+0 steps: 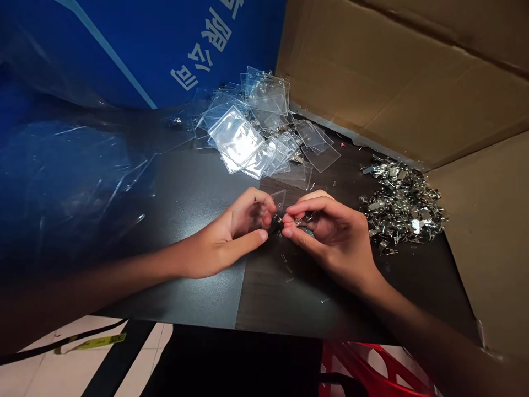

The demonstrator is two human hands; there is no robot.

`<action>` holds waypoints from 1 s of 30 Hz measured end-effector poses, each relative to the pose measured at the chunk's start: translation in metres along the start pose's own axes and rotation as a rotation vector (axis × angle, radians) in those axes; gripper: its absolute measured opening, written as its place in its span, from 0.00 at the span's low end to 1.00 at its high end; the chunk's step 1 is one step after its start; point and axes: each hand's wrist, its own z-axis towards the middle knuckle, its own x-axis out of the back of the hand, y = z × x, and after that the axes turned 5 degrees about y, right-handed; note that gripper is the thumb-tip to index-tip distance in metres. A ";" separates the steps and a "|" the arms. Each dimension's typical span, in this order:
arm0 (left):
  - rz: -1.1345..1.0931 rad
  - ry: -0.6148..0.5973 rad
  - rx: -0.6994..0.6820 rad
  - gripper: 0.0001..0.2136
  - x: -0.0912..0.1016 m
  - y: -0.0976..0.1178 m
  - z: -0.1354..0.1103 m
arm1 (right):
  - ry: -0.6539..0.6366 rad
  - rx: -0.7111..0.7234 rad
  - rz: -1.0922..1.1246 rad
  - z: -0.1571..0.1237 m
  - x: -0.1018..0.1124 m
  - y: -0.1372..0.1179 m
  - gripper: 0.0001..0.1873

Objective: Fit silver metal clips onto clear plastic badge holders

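My left hand (243, 226) is closed around a clear plastic badge holder (280, 199), whose slotted corner sticks up past the fingertips. Facing it, my right hand (330, 231) pinches a small metal badge clip (298, 221) between thumb and fingers. The fingertips of both hands nearly meet over the dark table, and just where clip and holder touch is hidden. Beyond the hands lies a heap of clear badge holders (237, 138), some with metal clips among them. To the right of my right hand is a pile of shiny metal clips (405, 204).
Cardboard (392, 71) walls in the table at the back and right. A blue panel (136, 44) with white characters stands behind, and clear plastic film (74, 182) spreads at left. Small clear scraps dot the dark table (264, 298). A red stool (372, 364) shows below the front edge.
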 end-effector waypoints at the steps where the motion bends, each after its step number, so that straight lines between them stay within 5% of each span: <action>1: 0.023 0.008 -0.002 0.10 -0.001 0.000 -0.001 | 0.013 -0.003 -0.027 0.000 0.000 0.000 0.14; 30: 0.210 0.257 -0.040 0.07 -0.007 0.011 0.010 | 0.149 0.072 -0.332 -0.005 0.000 -0.003 0.05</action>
